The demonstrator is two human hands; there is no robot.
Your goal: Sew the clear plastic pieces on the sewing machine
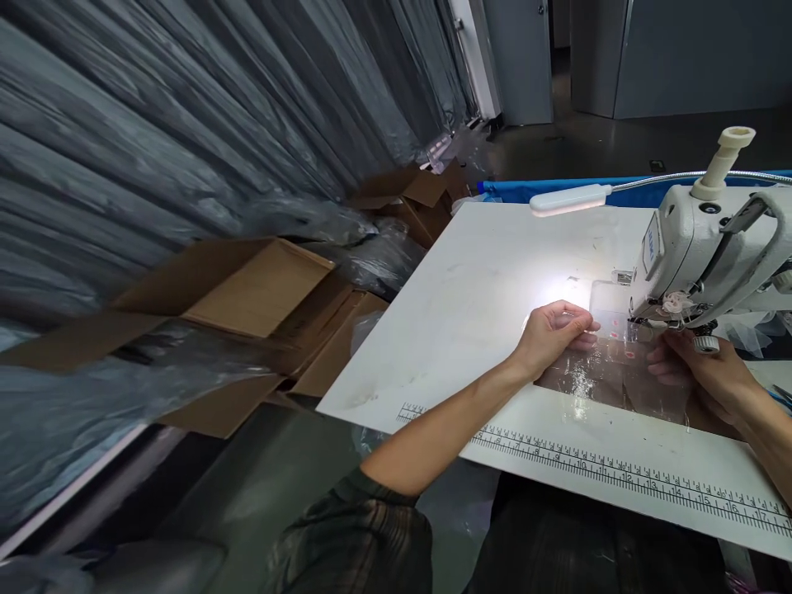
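Note:
A clear plastic sheet [582, 388] with small red marks lies on the white sewing table [470, 280], partly under the head of a white sewing machine [674, 239]. Thumb and fingertips of my left hand [553, 334] are pinched together on the sheet's far left edge, left of the needle area. My right hand [711, 371] grips the sheet to the right of the needle. Its fingers look blurred through the film, and a machine knob [706, 344] hides part of this hand.
A lamp [570, 200] on a bendable arm lights the tabletop. A printed ruler [582, 464] runs along the front edge. Open cardboard boxes [260, 289] with plastic wrap stand left, below a grey curtain [204, 107]. Scissors [783, 398] show partly at the right.

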